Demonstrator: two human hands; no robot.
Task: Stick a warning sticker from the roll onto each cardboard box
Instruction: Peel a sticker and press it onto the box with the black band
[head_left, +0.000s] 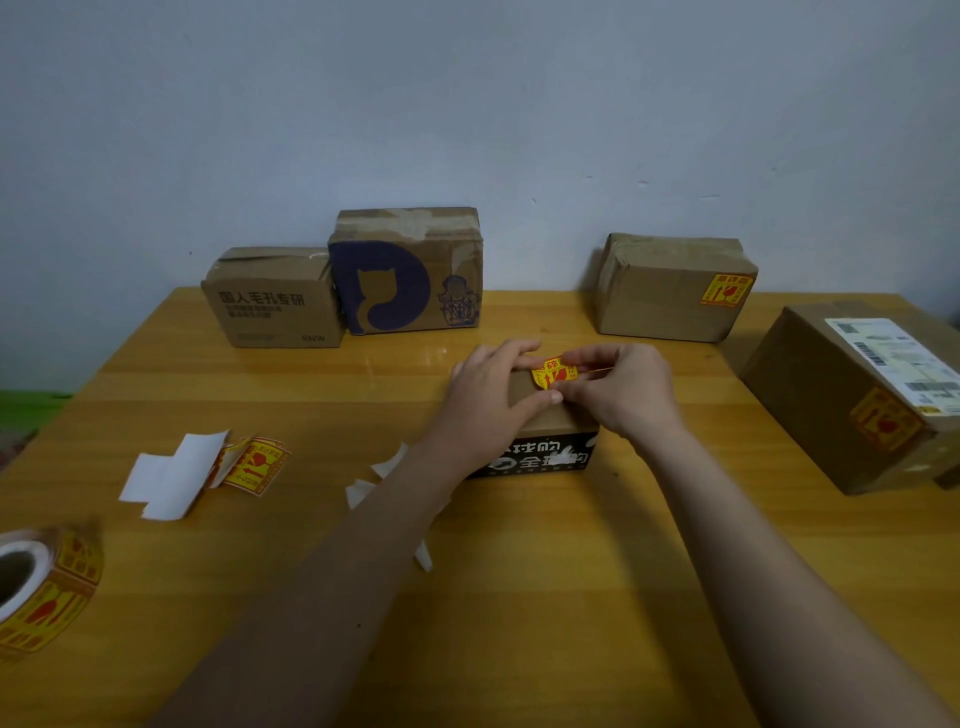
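Note:
A small cardboard box (540, 447) with a black printed front stands at the table's middle. Both hands are above its top. My left hand (488, 395) and my right hand (618, 389) pinch a yellow and red warning sticker (553, 372) between them, held over the box's far top edge. The sticker roll (47, 587) lies at the near left. Two boxes at the right, a plain one (670, 291) and a large one (852, 400), each carry a sticker. Two boxes at the back left, a brown printed one (272, 301) and a cat-logo one (408, 275), show none.
White backing strips with a loose yellow sticker (254, 465) lie at the left of the wooden table (519, 623). More white backing scraps (387, 470) lie under my left forearm. A grey wall stands behind the boxes.

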